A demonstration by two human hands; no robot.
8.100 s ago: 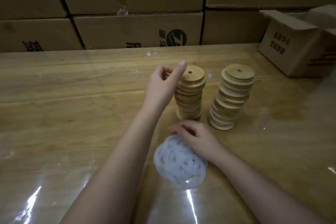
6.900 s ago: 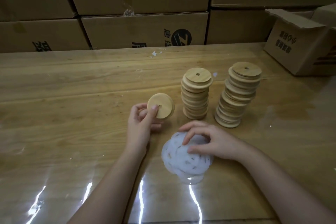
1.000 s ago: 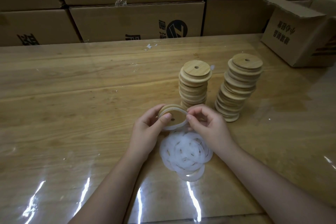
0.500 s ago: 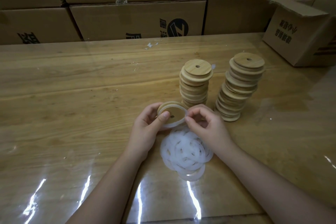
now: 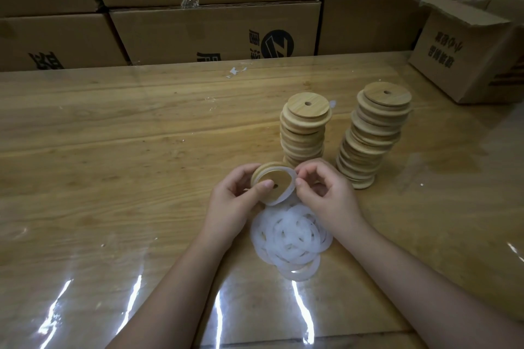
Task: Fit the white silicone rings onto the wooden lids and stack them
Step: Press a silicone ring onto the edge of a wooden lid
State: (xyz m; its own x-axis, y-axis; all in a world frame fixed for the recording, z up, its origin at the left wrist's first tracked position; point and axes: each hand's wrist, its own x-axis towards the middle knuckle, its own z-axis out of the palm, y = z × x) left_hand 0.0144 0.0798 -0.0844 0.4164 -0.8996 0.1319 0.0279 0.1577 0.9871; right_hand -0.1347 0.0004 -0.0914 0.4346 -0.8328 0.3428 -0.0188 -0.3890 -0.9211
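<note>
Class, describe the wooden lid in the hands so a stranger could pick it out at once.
On the wooden table, two stacks of lids stand beyond a pile of white rings. In front of the left stack, the left hand holds one lid. It alone is off the stacks, tilted, with a white ring pinched by the right hand partly round its edge.

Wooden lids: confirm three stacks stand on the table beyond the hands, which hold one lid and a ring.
Not three: the head view shows two, the left stack and the right stack, on the table beyond the left hand and right hand, holding one lid and a ring.
</note>
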